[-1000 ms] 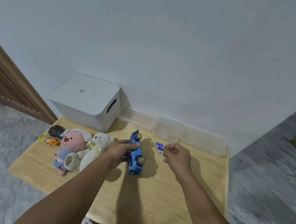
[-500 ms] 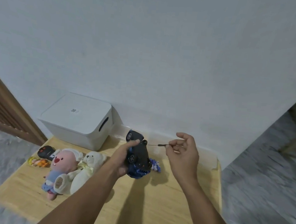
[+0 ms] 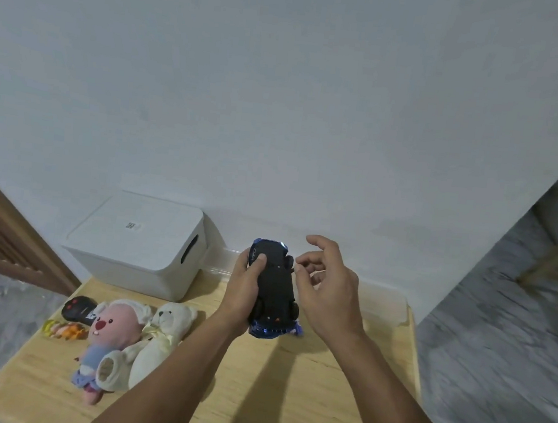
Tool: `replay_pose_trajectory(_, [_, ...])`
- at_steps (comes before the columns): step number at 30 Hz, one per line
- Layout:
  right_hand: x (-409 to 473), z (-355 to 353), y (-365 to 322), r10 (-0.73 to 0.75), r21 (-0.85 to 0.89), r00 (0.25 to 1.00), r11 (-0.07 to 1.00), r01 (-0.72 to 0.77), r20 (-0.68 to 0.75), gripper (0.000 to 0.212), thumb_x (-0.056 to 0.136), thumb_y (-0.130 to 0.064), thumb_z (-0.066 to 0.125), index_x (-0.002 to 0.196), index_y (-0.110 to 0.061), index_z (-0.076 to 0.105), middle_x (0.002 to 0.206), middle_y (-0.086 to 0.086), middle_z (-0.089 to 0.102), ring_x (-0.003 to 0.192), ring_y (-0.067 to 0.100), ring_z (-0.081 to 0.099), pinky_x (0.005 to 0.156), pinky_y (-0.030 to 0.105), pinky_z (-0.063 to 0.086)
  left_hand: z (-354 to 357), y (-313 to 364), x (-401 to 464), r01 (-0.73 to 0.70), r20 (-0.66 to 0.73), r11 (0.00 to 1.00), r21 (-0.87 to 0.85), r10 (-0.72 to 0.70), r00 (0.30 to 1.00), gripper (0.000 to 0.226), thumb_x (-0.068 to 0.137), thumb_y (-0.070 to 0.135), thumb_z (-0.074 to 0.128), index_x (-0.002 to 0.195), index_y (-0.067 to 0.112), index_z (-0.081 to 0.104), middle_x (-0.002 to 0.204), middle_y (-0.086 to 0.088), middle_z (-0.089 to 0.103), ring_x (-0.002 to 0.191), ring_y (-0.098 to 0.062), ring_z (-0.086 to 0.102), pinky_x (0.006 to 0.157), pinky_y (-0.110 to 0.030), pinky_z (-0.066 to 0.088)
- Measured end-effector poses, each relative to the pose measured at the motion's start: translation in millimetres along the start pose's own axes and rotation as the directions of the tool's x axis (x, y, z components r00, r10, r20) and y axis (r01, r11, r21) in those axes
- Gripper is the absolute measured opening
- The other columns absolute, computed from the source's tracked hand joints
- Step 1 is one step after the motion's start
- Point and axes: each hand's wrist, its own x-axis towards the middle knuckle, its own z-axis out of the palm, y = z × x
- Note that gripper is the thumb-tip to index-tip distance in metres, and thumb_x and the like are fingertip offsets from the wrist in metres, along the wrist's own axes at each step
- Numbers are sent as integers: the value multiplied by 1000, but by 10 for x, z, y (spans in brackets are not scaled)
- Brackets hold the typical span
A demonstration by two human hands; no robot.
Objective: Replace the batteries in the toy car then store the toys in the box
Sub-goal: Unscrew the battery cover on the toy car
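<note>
Centre frame, the left hand (image 3: pixel 243 288) grips the toy car (image 3: pixel 274 288) belly-up above the counter (image 3: pixel 285 401), long axis running top to bottom of the frame. The right hand (image 3: pixel 326 290) hovers just right of it, fingers loosely curled; whether it pinches a tool I cannot tell.

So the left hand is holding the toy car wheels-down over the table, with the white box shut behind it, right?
Not quite. The head view shows the left hand holding the toy car flipped over, its black underside and wheels facing up toward the camera, not wheels-down. The rest stands: it is held over the wooden table, and the white box behind has its lid on.
</note>
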Motion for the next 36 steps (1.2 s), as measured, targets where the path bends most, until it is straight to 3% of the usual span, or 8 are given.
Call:
replay_pose_trajectory(4, [40, 27, 0, 9, 51, 998, 999, -6, -56, 32, 85, -9, 68, 113, -21, 58, 86, -9, 70, 80, 2, 63, 71, 9, 46, 14, 19, 15, -55, 9, 998, 41, 55, 998, 43, 102, 29, 45, 141, 44, 38, 132, 0, 57, 115, -24, 61, 99, -49, 50])
replay_pose_trajectory(7, [66, 56, 30, 22, 69, 994, 998, -15, -103, 23, 84, -11, 71, 102, -22, 64, 84, -6, 73, 80, 1, 68, 72, 10, 49, 40, 35, 21, -77, 26, 996, 48, 76, 997, 48, 104, 27, 41, 145, 50, 31, 132, 6, 57, 114, -20, 62, 98, -45, 51])
replay_pose_trajectory(11, [115, 54, 41, 9, 93, 971, 996, 14, -239, 11, 83, -8, 73, 88, -17, 69, 76, -13, 70, 74, 1, 68, 71, 13, 52, 75, 51, 18, -111, 44, 989, 95, 108, 993, 49, 104, 27, 40, 147, 47, 29, 125, 16, 58, 105, -9, 64, 90, -33, 54])
replay_pose_trajectory(15, [180, 41, 46, 16, 107, 957, 994, 16, -289, 9, 83, -6, 73, 88, -13, 70, 77, -18, 67, 73, 0, 67, 70, 11, 51, 101, 59, -13, -118, 43, 988, 103, 115, 992, 47, 104, 24, 40, 146, 46, 31, 111, 24, 59, 88, 4, 65, 75, -20, 55])
replay_pose_trajectory(21, [188, 49, 75, -42, 67, 953, 996, 64, -299, 8, 83, -4, 72, 89, -7, 71, 76, -19, 66, 73, -4, 66, 71, 10, 51, 125, 74, -55, -139, 60, 979, 147, 132, 989, 49, 104, 23, 39, 148, 43, 30, 119, 25, 55, 102, 3, 59, 76, -15, 50])
replay_pose_trajectory(25, [188, 52, 72, -61, 44, 952, 996, 78, -299, 7, 82, -4, 73, 89, -6, 71, 76, -21, 65, 72, -6, 65, 70, 10, 50, 129, 70, -75, -148, 64, 975, 164, 139, 988, 50, 104, 23, 39, 148, 44, 30, 131, 14, 55, 111, -4, 58, 94, -26, 50])
replay_pose_trajectory(33, [179, 40, 75, -88, 18, 952, 995, 97, -294, 7, 82, -4, 73, 89, -6, 70, 75, -20, 64, 73, -7, 64, 70, 10, 51, 130, 73, -91, -139, 55, 978, 158, 132, 990, 49, 104, 24, 39, 147, 44, 30, 127, 15, 57, 106, -4, 61, 76, -15, 50])
replay_pose_trajectory(36, [174, 40, 80, -85, 21, 955, 995, 95, -286, 7, 82, -3, 72, 88, -6, 70, 75, -22, 64, 73, -8, 64, 70, 12, 51, 136, 74, -98, -135, 55, 979, 150, 128, 990, 49, 104, 23, 39, 148, 44, 30, 128, 15, 57, 105, -2, 61, 77, -16, 50])
